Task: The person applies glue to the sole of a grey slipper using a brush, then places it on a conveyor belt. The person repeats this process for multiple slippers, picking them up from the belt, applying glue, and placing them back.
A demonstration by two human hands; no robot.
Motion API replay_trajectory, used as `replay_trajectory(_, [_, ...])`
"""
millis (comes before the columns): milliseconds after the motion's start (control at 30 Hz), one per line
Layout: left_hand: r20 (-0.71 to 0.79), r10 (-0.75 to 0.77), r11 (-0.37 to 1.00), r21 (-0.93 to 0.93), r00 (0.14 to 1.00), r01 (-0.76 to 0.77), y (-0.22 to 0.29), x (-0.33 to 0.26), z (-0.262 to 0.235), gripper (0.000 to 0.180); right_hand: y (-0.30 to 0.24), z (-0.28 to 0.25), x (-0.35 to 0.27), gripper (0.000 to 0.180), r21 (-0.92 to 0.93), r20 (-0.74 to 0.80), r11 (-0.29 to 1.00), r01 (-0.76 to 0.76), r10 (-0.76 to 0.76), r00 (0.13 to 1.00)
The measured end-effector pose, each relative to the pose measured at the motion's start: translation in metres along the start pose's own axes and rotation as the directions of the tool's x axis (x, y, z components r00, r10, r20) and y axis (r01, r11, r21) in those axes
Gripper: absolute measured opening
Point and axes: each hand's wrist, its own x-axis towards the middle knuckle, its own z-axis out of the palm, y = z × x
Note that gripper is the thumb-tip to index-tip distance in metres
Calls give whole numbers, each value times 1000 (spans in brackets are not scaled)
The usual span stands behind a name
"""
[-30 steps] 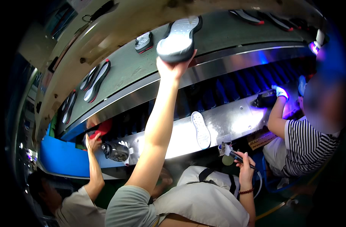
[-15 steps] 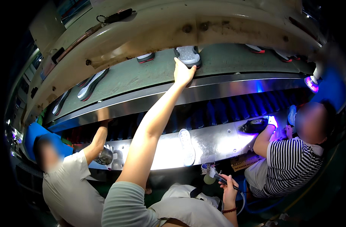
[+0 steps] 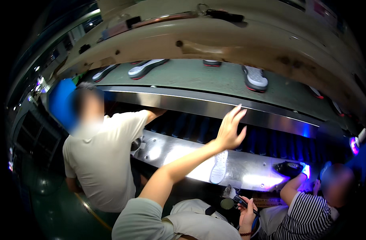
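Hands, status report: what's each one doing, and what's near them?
Left hand open, raised, empty, below upper belt. Right hand shut on brush. White sole on lower tray. Co-workers either side, none blocking.

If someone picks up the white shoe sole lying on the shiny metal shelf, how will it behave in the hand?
The white shoe sole looks thin and flat, so it is probably light and may flex somewhat when lifted by one end. It lies flat on the metal shelf, so it should not roll or tip. On that smooth surface it might slide if pushed.
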Motion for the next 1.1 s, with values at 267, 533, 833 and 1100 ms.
replay_trajectory(267, [360,-847,461,136,390,877,62,-273,-87,31,-6,33,31,36,2,135,999,-39,38,990])
replay_trajectory(533, [324,-941,201,312,95,929,95,-294,-115,49,3,52,37,38,-89,293,990,-112,133,947])
replay_trajectory(833, [419,-884,258,67,208,964,78,-295,-102,48,0,52,27,36,-98,303,989,-106,132,944])
replay_trajectory(1100, [514,-800,386,44,311,921,86,-318,-101,32,-7,21,27,36,-95,179,995,-42,59,982])
